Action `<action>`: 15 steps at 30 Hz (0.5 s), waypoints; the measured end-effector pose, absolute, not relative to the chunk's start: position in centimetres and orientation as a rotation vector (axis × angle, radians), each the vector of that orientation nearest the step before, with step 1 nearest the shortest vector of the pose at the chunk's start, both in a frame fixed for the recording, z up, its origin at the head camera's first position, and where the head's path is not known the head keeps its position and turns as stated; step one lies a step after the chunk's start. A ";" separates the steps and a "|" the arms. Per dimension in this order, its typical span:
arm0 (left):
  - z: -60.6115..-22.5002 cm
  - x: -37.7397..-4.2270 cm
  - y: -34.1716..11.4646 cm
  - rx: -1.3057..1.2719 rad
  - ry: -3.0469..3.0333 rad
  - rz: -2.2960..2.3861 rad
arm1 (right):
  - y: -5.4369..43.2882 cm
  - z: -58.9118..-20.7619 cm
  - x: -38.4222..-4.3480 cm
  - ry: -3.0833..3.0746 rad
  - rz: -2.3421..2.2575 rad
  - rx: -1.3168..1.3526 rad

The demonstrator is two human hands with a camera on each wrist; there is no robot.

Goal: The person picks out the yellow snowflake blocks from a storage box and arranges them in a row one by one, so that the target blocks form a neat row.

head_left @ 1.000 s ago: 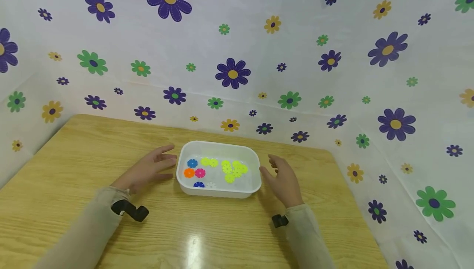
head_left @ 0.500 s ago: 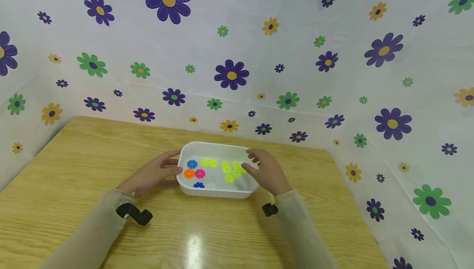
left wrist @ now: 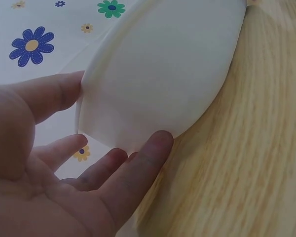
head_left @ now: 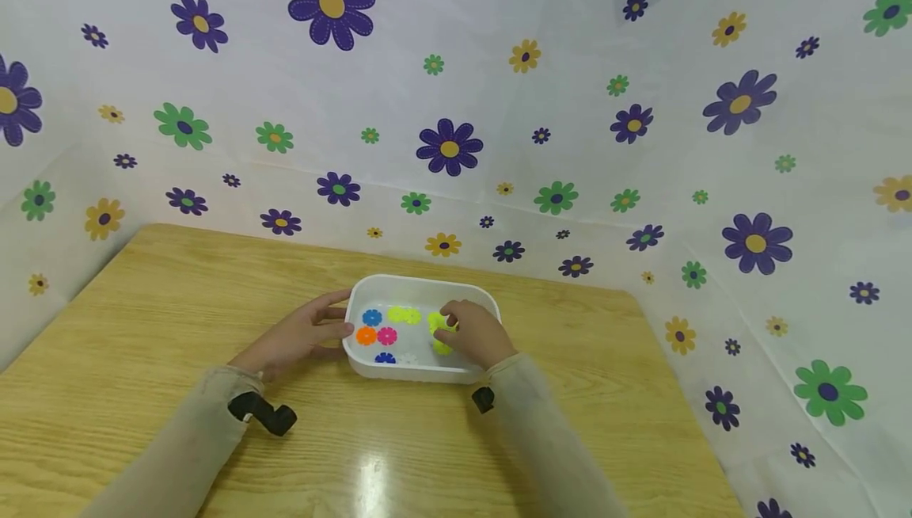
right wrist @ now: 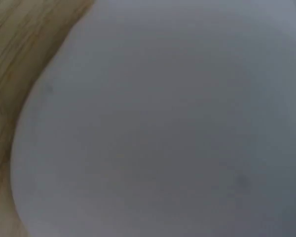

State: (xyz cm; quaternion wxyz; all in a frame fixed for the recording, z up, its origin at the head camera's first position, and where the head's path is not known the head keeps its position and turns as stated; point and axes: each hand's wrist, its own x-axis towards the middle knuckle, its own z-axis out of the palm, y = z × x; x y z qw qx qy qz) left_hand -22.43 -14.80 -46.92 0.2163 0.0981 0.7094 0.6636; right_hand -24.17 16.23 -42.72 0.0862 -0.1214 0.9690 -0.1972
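A white plastic tub (head_left: 420,373) stands on the table with several colourful snowflake building discs inside. My left hand (head_left: 302,333) holds the tub's left end, thumb over the rim and fingers along the outer wall; the left wrist view shows those fingers (left wrist: 130,182) against it. Inside the right half reaches my right hand (head_left: 473,334), thumb and forefinger apart just over the yellow-green discs (head_left: 442,348), partly covering them. To the left lie an orange disc (head_left: 366,336), a pink disc (head_left: 387,336) and a blue disc (head_left: 372,318). The tub's outer wall (right wrist: 148,123) fills the right wrist view.
Under the tub is a wood-grain table (head_left: 342,447). A white sheet printed with flowers (head_left: 385,98) hangs behind it and along the sides. Two more yellow-green discs (head_left: 404,314) and a dark blue disc (head_left: 385,358) lie in the tub.
The left hand has come in from beside the tub to its left rim. My right hand has moved left, from outside the right rim to over the yellow-green discs.
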 end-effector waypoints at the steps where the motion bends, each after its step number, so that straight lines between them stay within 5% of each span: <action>1: -47.0 -22.5 -14.8 0.278 1.970 1.834 | 16.1 -43.0 -24.2 2.883 -0.569 -0.343; 15: -47.3 -22.6 -14.9 0.285 1.979 1.827 | 14.8 -44.8 -24.5 2.942 -0.387 -0.302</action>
